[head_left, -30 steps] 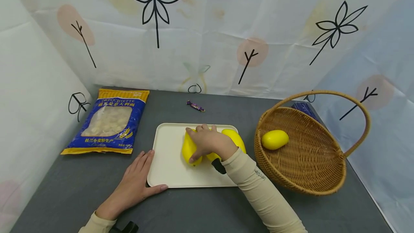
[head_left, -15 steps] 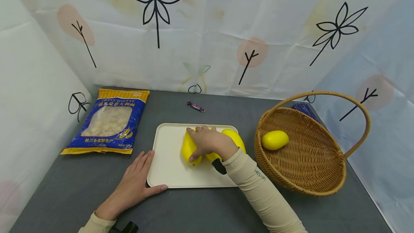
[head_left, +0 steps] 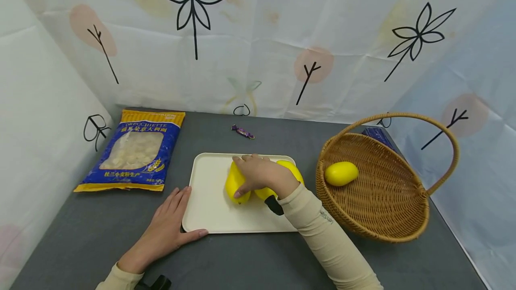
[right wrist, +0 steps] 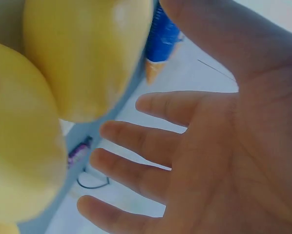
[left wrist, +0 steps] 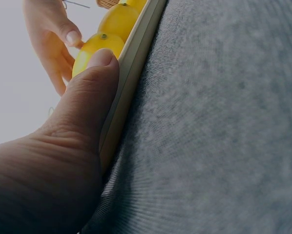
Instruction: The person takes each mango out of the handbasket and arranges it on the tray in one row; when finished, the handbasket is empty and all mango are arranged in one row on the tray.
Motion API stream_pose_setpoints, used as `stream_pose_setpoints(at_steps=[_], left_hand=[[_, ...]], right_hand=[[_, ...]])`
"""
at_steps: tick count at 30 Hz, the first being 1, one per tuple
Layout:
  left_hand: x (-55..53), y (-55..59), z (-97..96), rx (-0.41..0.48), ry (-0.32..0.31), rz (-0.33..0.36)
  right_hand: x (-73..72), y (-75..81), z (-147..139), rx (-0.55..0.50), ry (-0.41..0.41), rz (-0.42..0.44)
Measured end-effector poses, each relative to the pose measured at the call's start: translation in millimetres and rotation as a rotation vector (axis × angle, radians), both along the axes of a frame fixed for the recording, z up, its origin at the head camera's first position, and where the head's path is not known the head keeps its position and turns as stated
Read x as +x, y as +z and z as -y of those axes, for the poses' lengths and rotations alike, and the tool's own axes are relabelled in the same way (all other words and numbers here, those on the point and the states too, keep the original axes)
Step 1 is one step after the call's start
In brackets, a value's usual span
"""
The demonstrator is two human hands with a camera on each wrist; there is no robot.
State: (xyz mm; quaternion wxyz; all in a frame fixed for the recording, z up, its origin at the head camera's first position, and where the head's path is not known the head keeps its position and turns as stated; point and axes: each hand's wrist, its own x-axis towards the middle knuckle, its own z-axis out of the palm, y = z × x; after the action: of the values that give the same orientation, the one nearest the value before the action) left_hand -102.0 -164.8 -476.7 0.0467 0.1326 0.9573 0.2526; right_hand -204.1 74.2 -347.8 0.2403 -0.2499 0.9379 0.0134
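Observation:
My left hand (head_left: pixel 165 225) lies at the near left corner of a cream tray (head_left: pixel 209 216). Its fingers stretch along the left edge, and the thumb (left wrist: pixel 94 90) rests over the rim. Above the tray, my right hand (head_left: pixel 264 173) reaches over several smooth yellow fruits, partly covering them. Its thumb is at the near side of the left fruit (head_left: pixel 234 186); the far fingertips extend beyond it. In the right wrist view, the fingers (right wrist: pixel 136 141) are spread and nearly straight beside two fruits. Another yellow fruit (head_left: pixel 291 169) shows behind the right wrist.
At the right stands a wicker basket (head_left: pixel 383 200) with a tall handle and one yellow fruit (head_left: pixel 341 173) inside. A blue and yellow pasta bag (head_left: pixel 135 151) lies at the back left. Behind the tray is a purple wrapped candy (head_left: pixel 243 132). Printed cloth encloses the grey table.
The right hand's thumb and the left fruit under it shift very slightly on the tray. My left hand keeps its place at the tray's corner.

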Motion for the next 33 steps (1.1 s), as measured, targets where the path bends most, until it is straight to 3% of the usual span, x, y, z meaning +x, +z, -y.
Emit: stream_pose_setpoints(at_steps=[8, 14, 19, 27, 33], left_hand=[[1.0, -1.6, -0.3, -0.003, 0.001, 0.003], [1.3, 0.2, 0.0, 0.0, 0.001, -0.005], [-0.4, 0.4, 0.1, -0.001, -0.001, -0.011], [-1.0, -1.6, 1.6, -0.001, -0.004, -0.007], [-0.8, -2.5, 0.8, -0.002, -0.009, -0.006]], right_hand=[[24.5, 32.6, -24, -0.054, -0.031, -0.051], [50.6, 65.1, -60, -0.094, -0.032, -0.108], [65.5, 81.0, -98, -0.142, -0.013, -0.16], [68.9, 91.9, -155, -0.154, -0.089, -0.117], [54.2, 86.7, -193, -0.157, -0.083, -0.114]])
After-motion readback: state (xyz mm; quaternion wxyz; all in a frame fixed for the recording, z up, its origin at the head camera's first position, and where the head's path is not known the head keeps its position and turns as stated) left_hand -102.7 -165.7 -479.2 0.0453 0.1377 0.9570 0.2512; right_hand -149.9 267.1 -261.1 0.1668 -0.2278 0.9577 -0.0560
